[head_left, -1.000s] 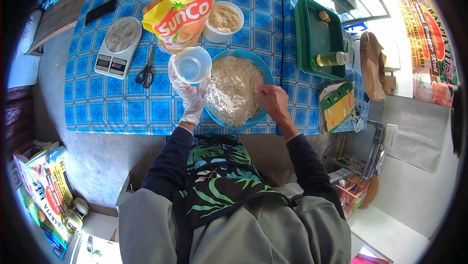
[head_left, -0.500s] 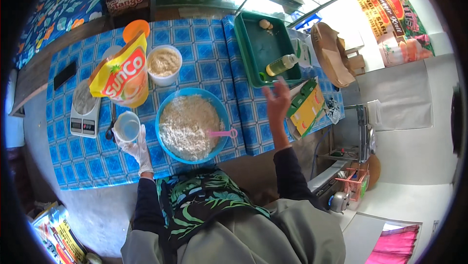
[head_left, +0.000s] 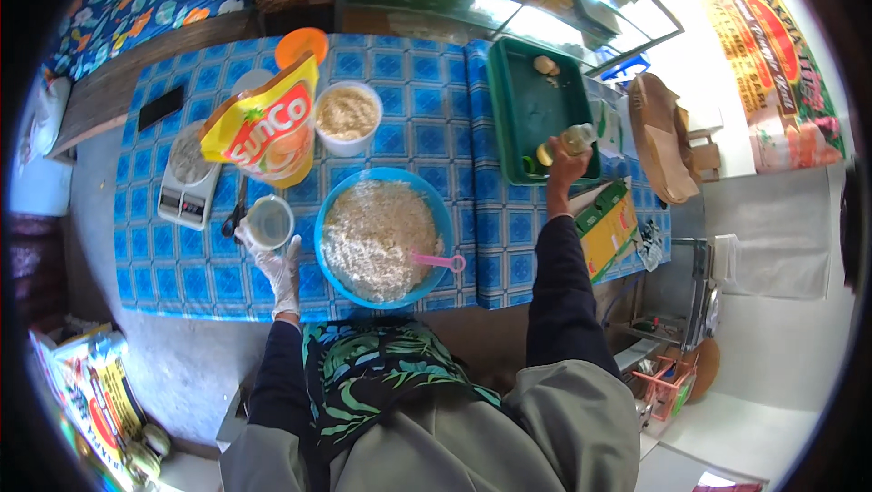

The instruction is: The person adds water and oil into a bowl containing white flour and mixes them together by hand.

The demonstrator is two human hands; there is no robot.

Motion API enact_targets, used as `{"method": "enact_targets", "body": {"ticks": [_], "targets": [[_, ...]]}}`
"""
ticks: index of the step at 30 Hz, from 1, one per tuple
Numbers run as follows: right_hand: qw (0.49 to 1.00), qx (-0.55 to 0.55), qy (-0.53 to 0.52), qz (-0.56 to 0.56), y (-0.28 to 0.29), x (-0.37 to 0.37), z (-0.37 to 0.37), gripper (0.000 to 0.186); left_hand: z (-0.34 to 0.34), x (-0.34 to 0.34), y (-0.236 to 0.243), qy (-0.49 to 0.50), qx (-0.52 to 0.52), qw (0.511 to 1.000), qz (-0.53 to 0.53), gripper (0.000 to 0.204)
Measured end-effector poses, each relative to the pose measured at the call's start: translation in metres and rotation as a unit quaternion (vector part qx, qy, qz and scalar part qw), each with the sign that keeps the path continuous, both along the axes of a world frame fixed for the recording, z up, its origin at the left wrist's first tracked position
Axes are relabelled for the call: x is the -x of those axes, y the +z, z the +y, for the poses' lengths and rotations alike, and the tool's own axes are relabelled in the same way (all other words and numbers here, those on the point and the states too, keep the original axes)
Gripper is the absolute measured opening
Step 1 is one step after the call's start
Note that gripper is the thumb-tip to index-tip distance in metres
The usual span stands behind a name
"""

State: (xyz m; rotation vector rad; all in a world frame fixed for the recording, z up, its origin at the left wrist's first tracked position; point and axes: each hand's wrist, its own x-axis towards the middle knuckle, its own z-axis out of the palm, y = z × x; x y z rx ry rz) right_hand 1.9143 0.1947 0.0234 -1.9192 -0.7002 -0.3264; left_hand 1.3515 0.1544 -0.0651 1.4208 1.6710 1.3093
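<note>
My left hand, in a white glove, has its fingers and thumb around the lower side of a clear plastic cup. Close to its right stands a blue bowl of white flour, in which a pink plastic spoon rests with its handle toward the right rim. My bare right hand reaches into the green tray and is closed around a small clear bottle of yellow oil. Part of the bottle is hidden by the fingers.
Behind the cup stands a yellow pouch, beside a white tub of brownish powder. A kitchen scale, black scissors and a phone lie at left. Flattened cartons lie near the tray; eggshells are inside it.
My right hand has gone from open above the tray's near edge to gripping the oil bottle, which now tilts differently. My left hand stays at the cup. The whole view has shifted.
</note>
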Motion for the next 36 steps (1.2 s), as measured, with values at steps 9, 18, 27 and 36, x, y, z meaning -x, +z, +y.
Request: {"method": "enact_targets", "body": {"ticks": [9,18,27,36], "targets": [[0.916,0.161,0.243,-0.277,0.081,0.105,-0.056,0.067,-0.069,0.040,0.036,0.002,0.016,0.995,0.099,0.085],[0.790,0.301,0.415,-0.335,0.085,0.185,-0.107,0.068,-0.079,0.050,0.049,-0.011,0.033,0.997,0.070,0.063],[0.763,0.335,0.385,-0.396,0.110,0.196,-0.119,0.069,-0.091,0.076,0.049,0.008,0.055,0.998,0.028,0.056],[0.788,0.303,0.353,-0.404,0.139,0.206,-0.118,0.074,-0.098,0.079,0.046,0.006,0.061,0.998,0.030,0.058]]}}
